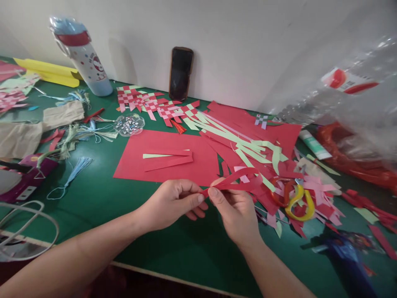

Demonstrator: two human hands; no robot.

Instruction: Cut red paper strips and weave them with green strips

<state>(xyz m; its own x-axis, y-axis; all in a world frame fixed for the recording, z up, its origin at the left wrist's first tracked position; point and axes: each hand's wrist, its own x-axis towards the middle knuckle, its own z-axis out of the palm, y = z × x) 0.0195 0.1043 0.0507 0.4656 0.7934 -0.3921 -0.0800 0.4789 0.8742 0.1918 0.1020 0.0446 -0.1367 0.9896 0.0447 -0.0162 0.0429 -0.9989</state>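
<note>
Both of my hands meet low in the middle of the green table [102, 194]. My left hand [173, 203] and my right hand [232, 211] each pinch the folded end of a red paper strip [238, 178], which loops up and to the right above a pile of cut strips. Just behind the hands lies a red paper sheet [133, 159] with loose red strips and one pale green strip on it.
Scissors [294, 200] with yellow and red handles rest on pink and red scraps at the right. Woven red-and-green paper pieces [149, 103], a phone [180, 72] leaning on the wall, a bottle [83, 56], a glue stick [314, 145] and tassels [74, 169] surround them.
</note>
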